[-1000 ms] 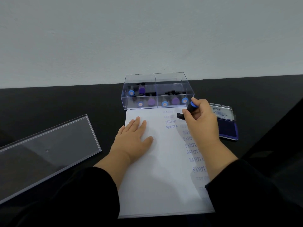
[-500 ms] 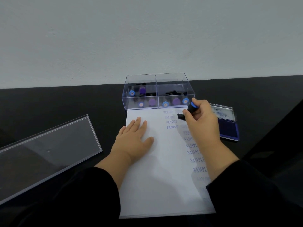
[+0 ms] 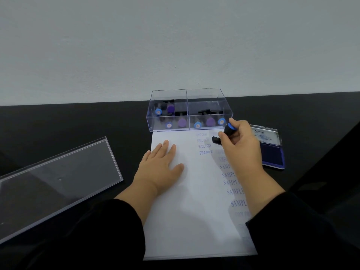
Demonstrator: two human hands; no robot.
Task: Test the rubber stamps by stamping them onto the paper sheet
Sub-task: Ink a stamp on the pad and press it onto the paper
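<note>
Little has moved since a second ago: both hands keep their places, and the stamp's black base sits at the same spot near the top of the sheet.

Nearest the camera, two black sleeves (image 3: 109, 230) reach forward over the black desk (image 3: 58, 123). Between them lies the paper sheet (image 3: 191, 221), long side running away from the person, its near edge close to the desk's front. Down its right side runs a column of blue "SAMPLE" prints, partly hidden under the right forearm. To the left, well apart from the sheet, a long clear plastic lid (image 3: 54, 184) lies flat and slanted.

Further in, the left hand (image 3: 159, 168) rests palm down on the left half of the sheet, fingers straight and slightly spread. The right hand (image 3: 240, 147) grips the rubber stamp (image 3: 224, 133) with curled fingers and thumb; its blue-topped handle tilts toward the right and its black base meets the paper near the top edge. Left of it are faint "FAX OUT" prints and a darker "FRAGILE".

Just right of the sheet an open blue ink pad (image 3: 272, 154) sits on the desk, its lid raised behind it. Farthest, touching the sheet's top edge, stands a clear two-compartment box (image 3: 189, 98) holding more stamps with blue and purple tops, against a pale wall (image 3: 175, 45).
</note>
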